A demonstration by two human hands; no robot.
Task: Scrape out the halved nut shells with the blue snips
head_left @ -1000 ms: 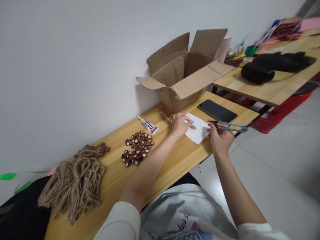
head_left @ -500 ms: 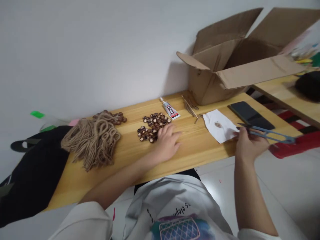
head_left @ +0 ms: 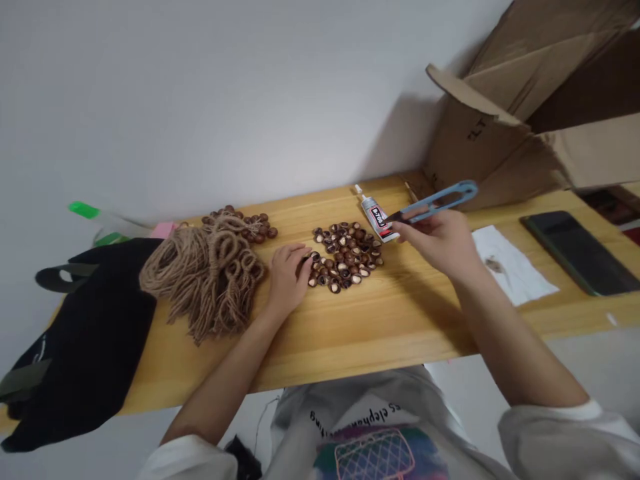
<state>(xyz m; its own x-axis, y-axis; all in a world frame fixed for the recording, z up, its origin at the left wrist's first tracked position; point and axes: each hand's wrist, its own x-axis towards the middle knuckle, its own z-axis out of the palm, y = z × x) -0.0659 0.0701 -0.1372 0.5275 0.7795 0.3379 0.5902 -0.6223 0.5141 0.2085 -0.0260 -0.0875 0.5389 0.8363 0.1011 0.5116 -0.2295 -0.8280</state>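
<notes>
My left hand (head_left: 289,279) rests on the table at the left edge of a pile of small brown nutshell pieces (head_left: 345,257). Its fingers are slightly bent, with the thumb apart from them, against the outermost pieces; a dark piece shows by the fingertips. Many pieces show a pale inner face. My right hand (head_left: 443,240) is raised above the table, right of the pile, and grips blue-handled thread snips (head_left: 450,195). Their dark blades point left, partly covering a tube of glue (head_left: 377,217) lying behind the pile.
At left lie a bundle of brown twine (head_left: 205,280), round brown nuts (head_left: 263,230) behind it, a black bag (head_left: 105,320) and a green-capped bottle (head_left: 85,210). At right are white paper (head_left: 515,267), a phone (head_left: 583,250) and an open cardboard box (head_left: 480,153).
My left hand has gone from the right side of the pile to its left edge. My right hand has carried the snips left, from beside the paper to near the glue. The view has shifted.
</notes>
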